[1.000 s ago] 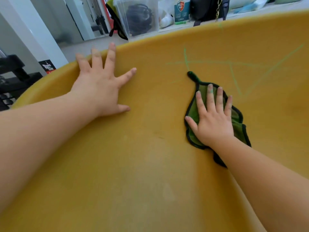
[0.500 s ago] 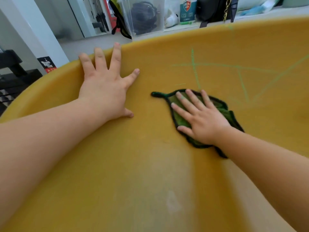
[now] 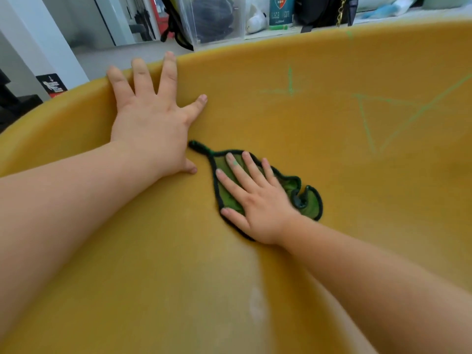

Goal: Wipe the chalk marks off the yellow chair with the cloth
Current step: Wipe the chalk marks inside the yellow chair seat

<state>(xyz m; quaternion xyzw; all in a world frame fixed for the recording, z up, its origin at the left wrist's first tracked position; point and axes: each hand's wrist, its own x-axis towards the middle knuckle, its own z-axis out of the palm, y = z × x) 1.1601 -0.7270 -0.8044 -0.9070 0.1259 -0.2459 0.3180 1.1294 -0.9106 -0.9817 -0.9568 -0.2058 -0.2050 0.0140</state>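
The yellow chair (image 3: 255, 290) fills most of the view, its curved rim running across the top. Green chalk marks remain on its inner wall: a short cross (image 3: 290, 84) and longer lines forming a triangle (image 3: 367, 123) at the right. A green cloth with a dark border (image 3: 310, 201) lies flat on the chair. My right hand (image 3: 251, 198) presses down on the cloth with its fingers spread. My left hand (image 3: 150, 121) lies flat on the chair near the rim, fingers spread, touching nothing else.
Beyond the rim stand a clear plastic box (image 3: 212, 19) with dark items, a sanitiser bottle (image 3: 280, 7) and a black bag (image 3: 324, 8) on a pale ledge. A white pillar (image 3: 43, 42) rises at the left.
My right hand has slid the cloth left and then down the chair wall, away from the chalk cross, part of which has faded. The left hand has stayed put.
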